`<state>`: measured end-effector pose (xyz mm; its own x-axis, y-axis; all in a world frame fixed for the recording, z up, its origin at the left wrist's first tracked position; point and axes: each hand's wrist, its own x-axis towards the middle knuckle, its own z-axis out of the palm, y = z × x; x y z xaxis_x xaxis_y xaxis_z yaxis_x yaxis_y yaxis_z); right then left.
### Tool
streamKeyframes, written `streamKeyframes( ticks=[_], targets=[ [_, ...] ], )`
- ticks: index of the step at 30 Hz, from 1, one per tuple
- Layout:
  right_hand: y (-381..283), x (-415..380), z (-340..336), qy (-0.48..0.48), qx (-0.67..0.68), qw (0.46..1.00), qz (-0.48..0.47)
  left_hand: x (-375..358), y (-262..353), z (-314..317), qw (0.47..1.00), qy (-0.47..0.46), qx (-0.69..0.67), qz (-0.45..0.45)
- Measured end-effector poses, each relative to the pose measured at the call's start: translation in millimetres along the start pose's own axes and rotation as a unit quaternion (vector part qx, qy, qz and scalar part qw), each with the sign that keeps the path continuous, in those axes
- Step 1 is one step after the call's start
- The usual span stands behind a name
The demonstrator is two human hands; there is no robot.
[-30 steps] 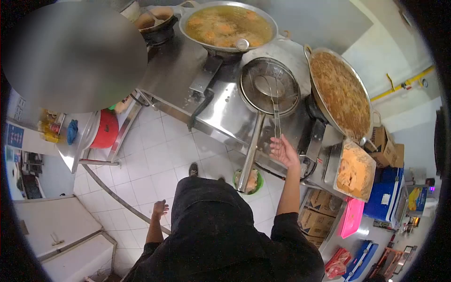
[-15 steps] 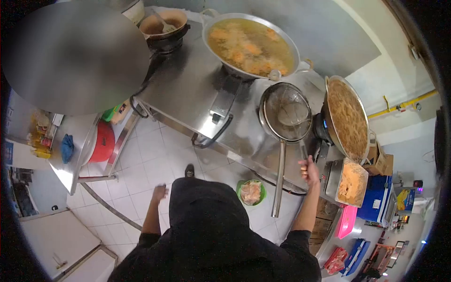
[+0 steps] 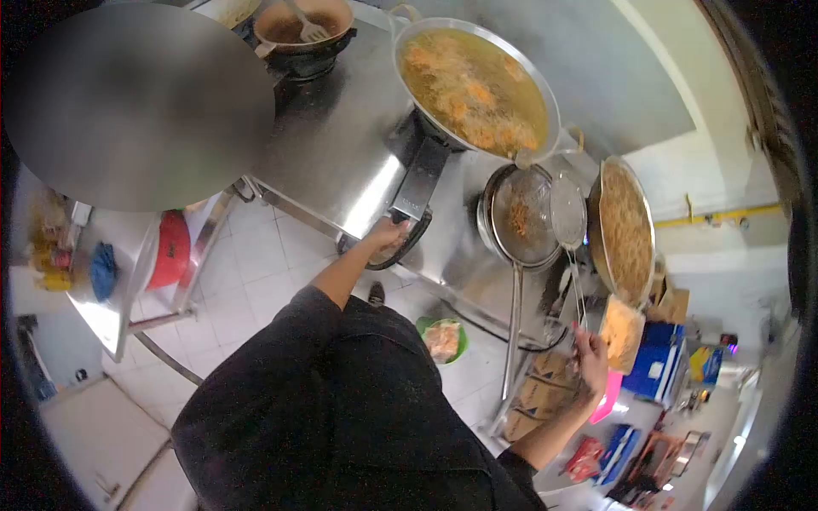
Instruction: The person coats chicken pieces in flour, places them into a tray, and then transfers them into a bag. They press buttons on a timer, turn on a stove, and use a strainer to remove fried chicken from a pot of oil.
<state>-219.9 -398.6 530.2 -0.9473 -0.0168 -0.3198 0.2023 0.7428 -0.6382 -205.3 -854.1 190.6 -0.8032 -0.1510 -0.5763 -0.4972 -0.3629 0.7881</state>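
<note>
My right hand (image 3: 590, 356) is closed around the thin wire handle of a small mesh skimmer (image 3: 567, 209). The skimmer's round head hangs between the large long-handled strainer (image 3: 532, 234) and the right-hand frying pan (image 3: 626, 230). Brown crumbs (image 3: 518, 219) lie in the large strainer's mesh. My left hand (image 3: 389, 235) reaches to the front of the burner and its fingers close on the control knob (image 3: 397, 216), which they partly cover. Behind that burner, orange battered pieces fry in a wide two-handled wok of oil (image 3: 554, 119).
A small pan with a spatula (image 3: 313, 32) sits at the back left. On the right are a tray of orange coating (image 3: 622, 332) and a blue cooler box (image 3: 660, 362). A green bowl with a bag (image 3: 443, 339) stands on the floor below the steel counter (image 3: 341, 162).
My left hand has moved from beside my body up to the burner knob. The right hand has swung the skimmer rightward off the large strainer, uncovering crumbs. The view has shifted.
</note>
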Motion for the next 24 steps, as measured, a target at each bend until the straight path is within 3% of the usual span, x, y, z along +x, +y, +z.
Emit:
streamKeyframes(
  ticks=[4, 7, 10, 11, 12, 13, 14, 15, 17, 18, 24],
  targets=[
    [-52.9, -11.1, 6.3, -0.011, 0.014, 1.0, 0.002, 26.5, -26.3, -4.5, 0.997, -0.018, -0.078, 0.02],
    [-69.5, 15.9, 14.0, -0.016, 0.022, 0.999, -0.032, 26.2, -25.8, -10.3, 0.984, -0.088, -0.158, -0.005],
    [-96.8, 41.5, 25.1, -0.009, 0.072, 0.997, -0.036, 45.4, -41.1, -12.0, 0.966, -0.153, -0.194, 0.077],
    [-112.8, 38.7, 34.8, -0.013, 0.097, 0.994, -0.042, 33.6, -28.1, -13.0, 0.985, -0.101, -0.126, 0.054],
    [-122.9, 43.7, 35.8, 0.028, 0.082, 0.996, -0.017, 0.2, 9.2, -32.2, 0.997, -0.069, 0.031, 0.035],
    [-130.7, 48.5, 38.6, 0.073, 0.074, 0.995, 0.006, 17.9, -3.4, -21.5, 0.995, 0.0, 0.097, -0.02],
    [-145.4, 48.5, 44.1, 0.021, 0.096, 0.995, -0.033, 15.3, -8.8, -18.0, 0.99, 0.085, 0.084, 0.082],
    [-169.7, 42.4, 62.4, 0.063, 0.068, 0.996, -0.007, 19.6, -8.9, -17.5, 0.998, 0.042, 0.046, 0.024],
    [-213.2, 28.4, 94.6, 0.158, -0.033, 0.987, 0.017, 43.7, -33.1, -0.7, 0.998, 0.011, -0.057, 0.032],
    [-234.6, 18.0, 119.0, 0.188, -0.014, 0.982, 0.032, 48.1, -37.7, 7.3, 0.999, 0.005, -0.045, 0.024],
    [-224.3, 27.6, 99.9, 0.095, 0.087, 0.992, 0.016, 25.4, -11.9, -9.2, 0.999, 0.017, -0.026, -0.016]
  ],
)
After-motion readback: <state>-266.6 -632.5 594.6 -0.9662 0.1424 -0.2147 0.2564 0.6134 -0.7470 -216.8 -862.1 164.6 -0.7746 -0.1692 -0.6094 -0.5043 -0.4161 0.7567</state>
